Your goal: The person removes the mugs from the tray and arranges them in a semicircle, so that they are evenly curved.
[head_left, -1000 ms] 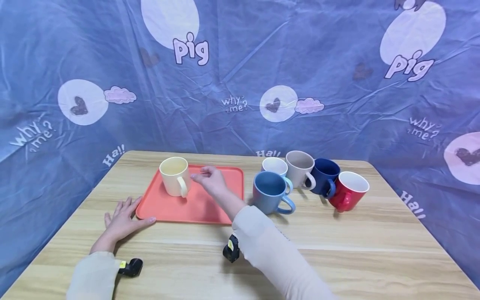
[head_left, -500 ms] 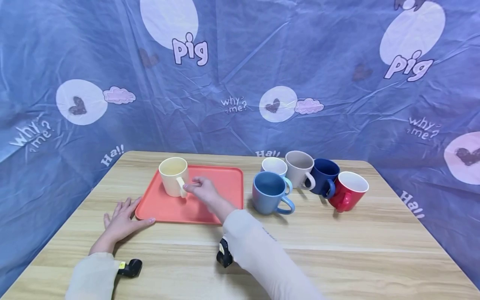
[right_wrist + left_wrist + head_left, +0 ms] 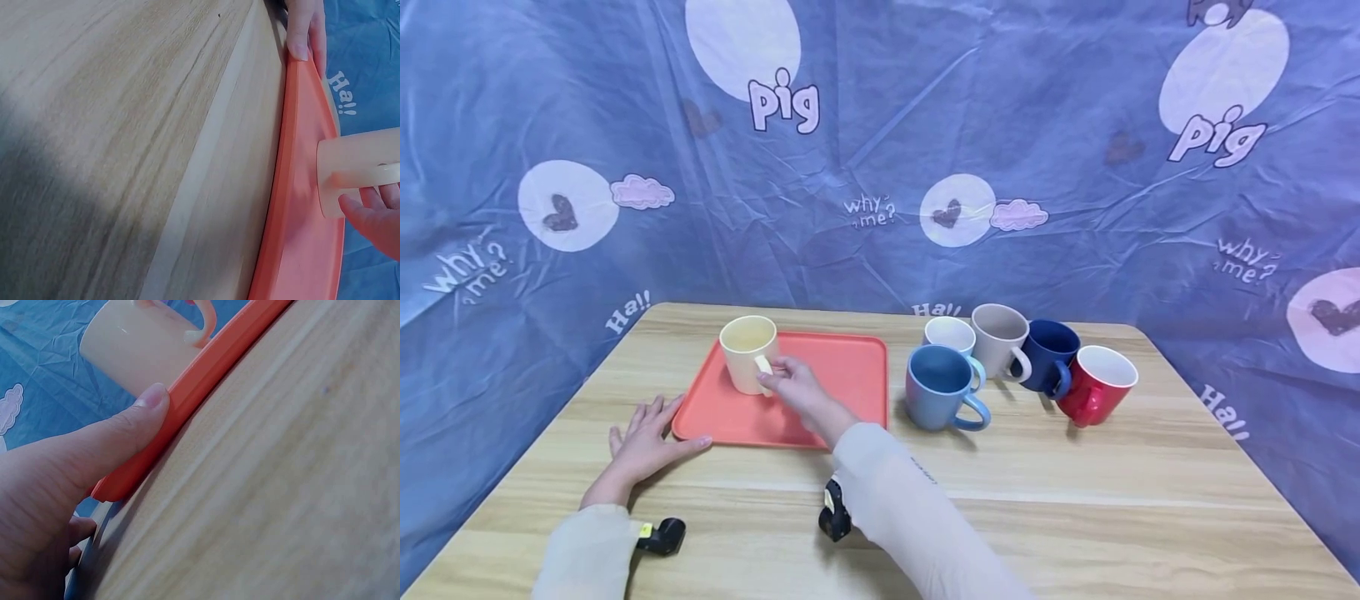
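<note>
From the head view, a pale wood-grain surface (image 3: 1075, 500) carries a flat, matte coral tray (image 3: 842, 375) with rounded corners and a low raised rim. A smooth cream mug (image 3: 745, 350) stands upright in the tray's far left corner, its handle turned toward the person. The right hand (image 3: 793, 390) reaches over the tray, its fingertips curled around that handle in a pinch. The left hand (image 3: 643, 442) lies flat on the surface with fingers spread and straight, its thumb touching the tray's near left corner. To the right of the tray, 5 glossy mugs cluster close together: a light blue mug (image 3: 940, 387) nearest the tray, a white mug (image 3: 950, 333) behind it, a beige mug (image 3: 1000, 333), a navy mug (image 3: 1051, 352) and a red mug (image 3: 1097, 383) that leans tilted. A crinkled blue printed cloth (image 3: 880, 150) hangs behind.

From the left wrist view, the left hand's thumb (image 3: 112, 434) presses straight against the tray's smooth rounded rim (image 3: 206, 375), with the cream mug (image 3: 137, 347) beyond it.

From the right wrist view, the right hand's fingers (image 3: 375, 219) wrap the handle of the cream mug (image 3: 356, 169), which stands on the tray (image 3: 300, 237). At the far rim, the left hand (image 3: 306, 25) touches the tray's edge.
</note>
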Available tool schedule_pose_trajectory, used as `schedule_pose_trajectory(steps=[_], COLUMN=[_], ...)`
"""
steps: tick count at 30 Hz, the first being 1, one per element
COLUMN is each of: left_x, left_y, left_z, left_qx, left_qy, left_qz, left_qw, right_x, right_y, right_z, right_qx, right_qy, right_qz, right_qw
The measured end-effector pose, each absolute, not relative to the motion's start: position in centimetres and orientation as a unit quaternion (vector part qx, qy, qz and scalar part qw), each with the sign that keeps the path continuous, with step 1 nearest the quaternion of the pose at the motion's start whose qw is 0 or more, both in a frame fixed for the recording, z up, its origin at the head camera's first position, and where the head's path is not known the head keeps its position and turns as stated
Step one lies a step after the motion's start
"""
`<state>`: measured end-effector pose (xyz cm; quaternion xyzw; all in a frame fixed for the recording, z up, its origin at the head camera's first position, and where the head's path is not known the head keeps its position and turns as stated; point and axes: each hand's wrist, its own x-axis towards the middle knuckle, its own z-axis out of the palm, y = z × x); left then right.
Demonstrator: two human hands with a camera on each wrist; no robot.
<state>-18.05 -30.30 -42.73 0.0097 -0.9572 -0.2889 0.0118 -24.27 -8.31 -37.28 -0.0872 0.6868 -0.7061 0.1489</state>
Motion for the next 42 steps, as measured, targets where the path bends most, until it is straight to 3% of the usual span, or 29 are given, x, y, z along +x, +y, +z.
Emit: schedule_pose_trajectory(steps=[9,24,42], left_x=[-18.1,-18.1,-18.0], left_y=[-30.3,-30.5,-30.4], left_z=[-42.7,-43.0,-42.8], left_qx=[0.008,0.006,0.005], left_qy=[-0.956,-0.956,-0.956], left_qz=[-0.294,-0.292,-0.292], left_qw=[0.013,0.013,0.01], right_x=[-24.0,-23.8,-23.0], right_y=[-7.8,-6.1,-3.2], right_z=[-37.0,-37.9,-37.9], right_qx=[-0.046,-0.029,-0.032], right_qy=[0.702,0.756,0.768], right_qz=[-0.702,-0.654,-0.636], right_qw=[0.113,-0.01,-0.069])
